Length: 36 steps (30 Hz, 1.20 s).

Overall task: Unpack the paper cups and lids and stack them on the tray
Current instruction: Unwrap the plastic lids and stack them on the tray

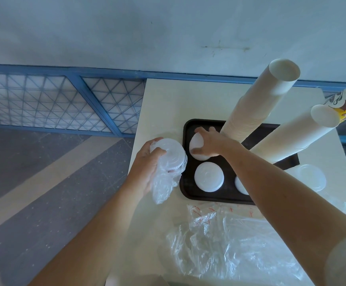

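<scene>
A black tray lies on a pale table. Two tall stacks of white paper cups stand on the tray. My right hand grips a stack of white lids at the tray's far left. A second lid stack sits nearer on the tray, and a third is partly hidden by my right arm. My left hand holds a plastic sleeve of lids just left of the tray, with loose wrapping hanging below.
Crumpled clear plastic wrapping lies on the table's near side. Clear lids in plastic rest to the right of the tray. A printed cup is at the far right. The table's left edge drops to the floor.
</scene>
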Motion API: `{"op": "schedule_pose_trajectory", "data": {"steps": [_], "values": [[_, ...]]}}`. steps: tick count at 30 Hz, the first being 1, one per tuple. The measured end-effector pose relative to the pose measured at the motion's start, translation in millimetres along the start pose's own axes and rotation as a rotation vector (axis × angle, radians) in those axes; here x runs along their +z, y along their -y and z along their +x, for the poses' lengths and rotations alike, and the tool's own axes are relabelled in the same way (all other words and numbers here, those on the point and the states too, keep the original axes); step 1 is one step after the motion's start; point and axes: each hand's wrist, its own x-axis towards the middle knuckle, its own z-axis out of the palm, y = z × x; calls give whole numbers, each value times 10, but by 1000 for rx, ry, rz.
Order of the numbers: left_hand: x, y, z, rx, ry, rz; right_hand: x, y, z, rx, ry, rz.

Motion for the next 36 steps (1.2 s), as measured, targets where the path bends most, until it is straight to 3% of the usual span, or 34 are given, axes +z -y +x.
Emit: {"op": "schedule_pose_trajectory", "data": {"steps": [8, 18, 26, 32, 36], "values": [[39, -27, -58, 2, 11, 10, 71, -32, -75, -16, 21, -99], [7, -4, -126, 10, 23, 3, 68, -86, -115, 24, 65, 27], [-30, -8, -221, 18, 2, 55, -133, -17, -311, 23, -62, 105], [-82, -71, -376, 70, 29, 197, -462, 392, -1007, -279, -438, 376], [-100, -112, -479, 79, 86, 215, -466, 709, -1534, -484, -215, 237]]}}
